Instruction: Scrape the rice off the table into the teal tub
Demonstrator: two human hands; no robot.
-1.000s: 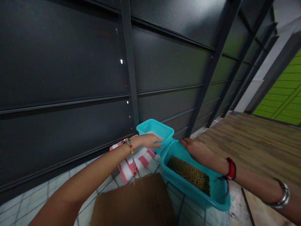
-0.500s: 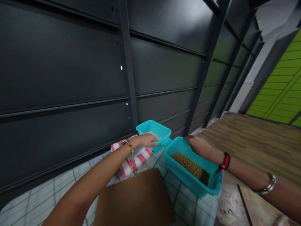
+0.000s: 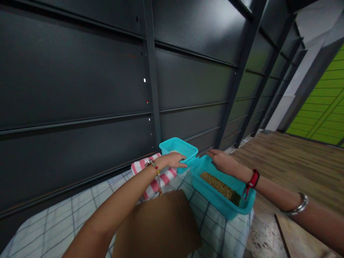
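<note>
My left hand (image 3: 174,160) rests on the near rim of a small turquoise tub (image 3: 178,147) that holds something white; its fingers curl over the rim. My right hand (image 3: 221,160) lies on the far end of a larger turquoise tub (image 3: 220,200) filled with small green-brown grains (image 3: 219,185), fingers stretched flat. The two tubs stand side by side, touching, on a checked cloth (image 3: 53,225). A beaded bracelet hangs at my left wrist and a red thread band sits on my right wrist.
A pink-and-white striped folded cloth (image 3: 154,179) lies left of the small tub. A brown cardboard sheet (image 3: 158,229) lies in front of me. A dark panelled metal wall (image 3: 80,89) rises right behind the tubs. Wooden floor (image 3: 295,157) stretches to the right.
The view has shifted, so the tubs look farther off. My right hand has slid to the far end of the large tub. My left hand stays on the small tub's rim.
</note>
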